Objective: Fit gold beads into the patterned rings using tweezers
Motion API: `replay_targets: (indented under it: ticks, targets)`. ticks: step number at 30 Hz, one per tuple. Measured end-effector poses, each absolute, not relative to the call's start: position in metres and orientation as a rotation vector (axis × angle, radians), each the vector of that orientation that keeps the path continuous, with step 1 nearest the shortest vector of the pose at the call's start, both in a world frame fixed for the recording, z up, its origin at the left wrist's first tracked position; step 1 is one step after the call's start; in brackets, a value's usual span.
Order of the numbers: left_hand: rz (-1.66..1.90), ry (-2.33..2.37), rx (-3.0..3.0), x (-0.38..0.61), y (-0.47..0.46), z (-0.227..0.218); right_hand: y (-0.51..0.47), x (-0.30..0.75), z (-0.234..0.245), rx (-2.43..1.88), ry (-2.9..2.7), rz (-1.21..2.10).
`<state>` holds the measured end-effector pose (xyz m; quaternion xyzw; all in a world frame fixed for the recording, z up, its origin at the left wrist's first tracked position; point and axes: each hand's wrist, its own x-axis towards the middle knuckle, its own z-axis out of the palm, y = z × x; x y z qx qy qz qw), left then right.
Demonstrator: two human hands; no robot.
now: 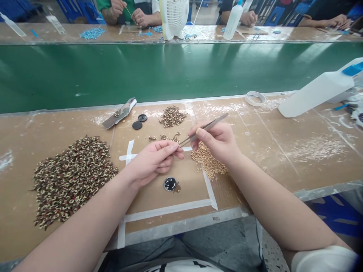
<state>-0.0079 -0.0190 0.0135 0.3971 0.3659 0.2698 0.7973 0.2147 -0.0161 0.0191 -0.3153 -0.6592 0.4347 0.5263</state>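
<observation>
Tweezers [216, 120] slant through the right grip [219, 141] (tips at the left grip [153, 158]).

Bright light, white glare on tabletop [263, 155], pale reflections across green strip [113, 71], far table [66, 39] slightly soft

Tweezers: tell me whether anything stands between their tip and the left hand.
Nothing visible: the tweezers, in the right hand, reach the pinch of the left hand; any piece there is too small to tell.
</observation>
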Motion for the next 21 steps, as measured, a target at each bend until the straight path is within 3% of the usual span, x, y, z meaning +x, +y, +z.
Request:
replay_targets:
  ticks: [21]
  targets:
    - [0.495,0.579,0.82,-0.012,-0.02,0.011,-0.011,0.208,0.009,-0.676,-1.238,1.536]
